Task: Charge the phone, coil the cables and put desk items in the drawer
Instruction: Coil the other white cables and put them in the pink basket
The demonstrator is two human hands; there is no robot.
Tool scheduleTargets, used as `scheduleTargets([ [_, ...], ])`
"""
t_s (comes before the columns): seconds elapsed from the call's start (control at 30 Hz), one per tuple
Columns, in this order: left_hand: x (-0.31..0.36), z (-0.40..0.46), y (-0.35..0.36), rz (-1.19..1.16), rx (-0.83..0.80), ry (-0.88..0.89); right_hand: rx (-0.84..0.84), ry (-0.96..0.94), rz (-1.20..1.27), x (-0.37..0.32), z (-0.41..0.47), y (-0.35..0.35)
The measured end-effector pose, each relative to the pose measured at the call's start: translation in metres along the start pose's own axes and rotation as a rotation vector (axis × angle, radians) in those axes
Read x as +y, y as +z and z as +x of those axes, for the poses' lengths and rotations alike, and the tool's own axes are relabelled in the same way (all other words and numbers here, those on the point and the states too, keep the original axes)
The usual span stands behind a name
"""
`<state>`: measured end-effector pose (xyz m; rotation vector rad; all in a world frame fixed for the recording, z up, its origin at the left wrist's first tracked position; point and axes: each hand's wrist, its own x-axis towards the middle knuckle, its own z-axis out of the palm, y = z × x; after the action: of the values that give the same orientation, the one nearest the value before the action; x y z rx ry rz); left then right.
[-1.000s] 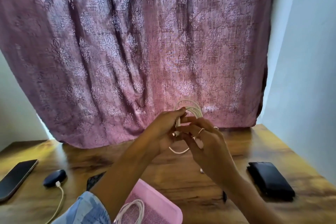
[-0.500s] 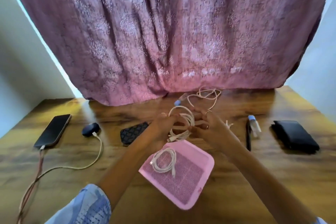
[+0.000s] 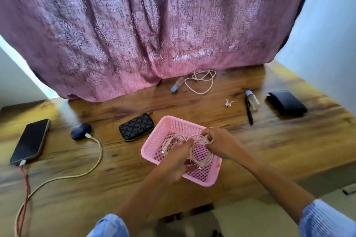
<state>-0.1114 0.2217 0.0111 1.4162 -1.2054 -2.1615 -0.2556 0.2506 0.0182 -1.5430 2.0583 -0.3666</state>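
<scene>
While over the pink basket [image 3: 210,176], both hands, left [image 3: 178,157] and right [image 3: 221,145], fingers pinched around a coiled white cable [image 3: 202,139].

Basket [image 3: 154,140] in middle of table [image 3: 289,150]. Phone [image 3: 30,140] far left. Wallet [image 3: 287,102] far right. Loose cable [image 3: 200,81] behind basket.

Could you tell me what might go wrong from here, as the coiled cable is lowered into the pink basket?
1. The white coiled cable, held by the left hand and right hand over the pink mesh basket, may spring loose on release.
2. It may tangle with the second white coil already lying in the basket.
3. A loose pale cable by the curtain remains uncoiled and could be overlooked.
</scene>
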Motion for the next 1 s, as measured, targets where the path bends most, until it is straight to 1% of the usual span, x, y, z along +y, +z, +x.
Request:
scheduleTargets([
  [0.1,-0.001,0.004,-0.002,0.083,0.027,-0.002,-0.028,-0.019,-0.229,-0.004,0.003,0.012],
  [0.17,0.000,0.007,-0.003,0.241,0.017,-0.001,-0.040,-0.031,-0.340,-0.008,0.002,0.015],
  [0.23,0.003,0.008,-0.002,0.510,-0.008,0.011,-0.039,-0.020,-0.397,-0.011,-0.001,0.016],
  [0.27,0.004,0.009,-0.003,0.699,-0.011,0.044,-0.037,-0.018,-0.425,-0.012,-0.003,0.017],
  [0.33,0.007,0.010,-0.002,1.023,0.033,0.126,-0.036,-0.010,-0.476,-0.011,-0.004,0.020],
  [0.37,0.009,0.008,-0.001,1.104,0.057,0.175,-0.037,-0.006,-0.496,-0.012,-0.005,0.021],
  [0.43,0.010,0.009,0.000,1.222,0.073,0.212,-0.043,-0.012,-0.520,-0.011,-0.005,0.025],
  [0.63,0.013,0.011,-0.002,1.281,0.112,0.285,-0.032,-0.039,-0.510,-0.010,-0.009,0.026],
  [0.73,0.023,0.012,-0.001,1.296,0.118,0.337,-0.002,-0.064,-0.462,-0.013,-0.007,0.017],
  [0.87,0.047,0.016,0.003,1.251,0.173,0.414,0.069,-0.137,-0.297,-0.015,0.006,-0.001],
  [1.0,0.072,0.023,0.011,1.246,0.247,0.498,0.196,-0.190,-0.204,-0.011,0.021,-0.023],
])
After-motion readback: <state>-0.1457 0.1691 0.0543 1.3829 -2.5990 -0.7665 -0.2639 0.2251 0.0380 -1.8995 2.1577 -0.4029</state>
